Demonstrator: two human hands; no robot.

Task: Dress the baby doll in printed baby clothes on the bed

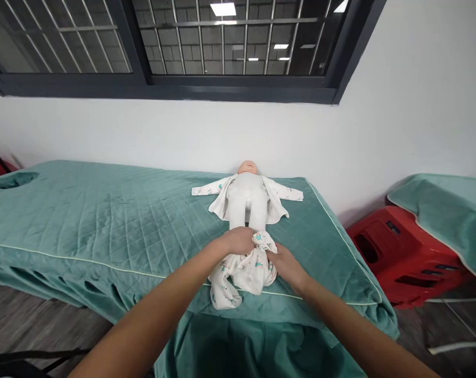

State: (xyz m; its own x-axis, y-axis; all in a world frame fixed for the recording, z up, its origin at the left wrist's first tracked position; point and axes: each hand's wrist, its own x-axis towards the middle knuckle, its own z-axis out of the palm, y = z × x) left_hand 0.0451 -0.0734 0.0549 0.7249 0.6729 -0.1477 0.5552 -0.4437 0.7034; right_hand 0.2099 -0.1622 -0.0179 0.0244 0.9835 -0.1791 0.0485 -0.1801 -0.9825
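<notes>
A baby doll (247,194) with a white cloth body lies on its back on a green quilted bed cover (143,210), its head near the wall. An open white printed baby jacket (279,202) is on it, both sleeves spread out sideways. Bunched at the doll's lower legs are white printed baby pants (254,270), one leg of them hanging toward the bed's front edge. My left hand (240,240) is closed on the gathered cloth at the doll's left-side leg in view. On the other side, my right hand (287,265) pinches the same pants. The doll's feet are hidden.
Behind the bed stand a white wall (143,131) and a dark-framed barred window (238,89). To the right are a red plastic stool (403,252) and another green-covered bed (454,210). The bed cover has a hole (15,180) at far left.
</notes>
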